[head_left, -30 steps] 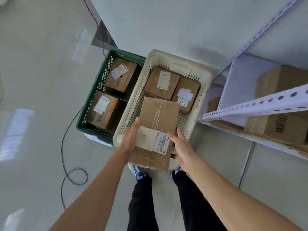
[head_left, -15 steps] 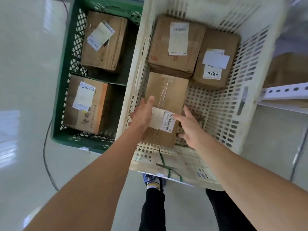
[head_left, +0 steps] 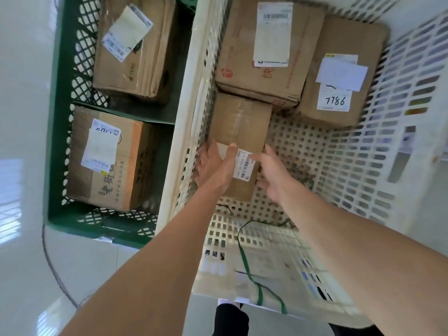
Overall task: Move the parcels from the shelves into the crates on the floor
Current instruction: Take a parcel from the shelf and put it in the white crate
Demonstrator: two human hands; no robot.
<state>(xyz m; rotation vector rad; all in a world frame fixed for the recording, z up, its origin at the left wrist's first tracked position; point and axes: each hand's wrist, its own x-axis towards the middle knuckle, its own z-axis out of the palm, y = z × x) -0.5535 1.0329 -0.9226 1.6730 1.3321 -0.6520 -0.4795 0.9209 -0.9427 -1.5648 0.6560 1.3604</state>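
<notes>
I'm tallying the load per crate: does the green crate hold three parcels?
No, the green crate holds only two: a far parcel and a near parcel, each with a white label on top.

Parcel sorting or storage room, likely courier depot. White crate [head_left: 363, 166] of slotted plastic on glossy pale floor [head_left: 21, 69]. Inside white crate: brown cardboard small parcel [head_left: 240, 127] with barcode label at left wall, large parcel [head_left: 242, 57] at far wall, parcel marked 7786 [head_left: 339, 44] in far right corner. Green crate [head_left: 58, 117] touching white crate's left side, holding far parcel [head_left: 145, 57] and near parcel [head_left: 121, 178], both with shipping labels. Grey cable [head_left: 52, 270] on floor left of white crate.
</notes>
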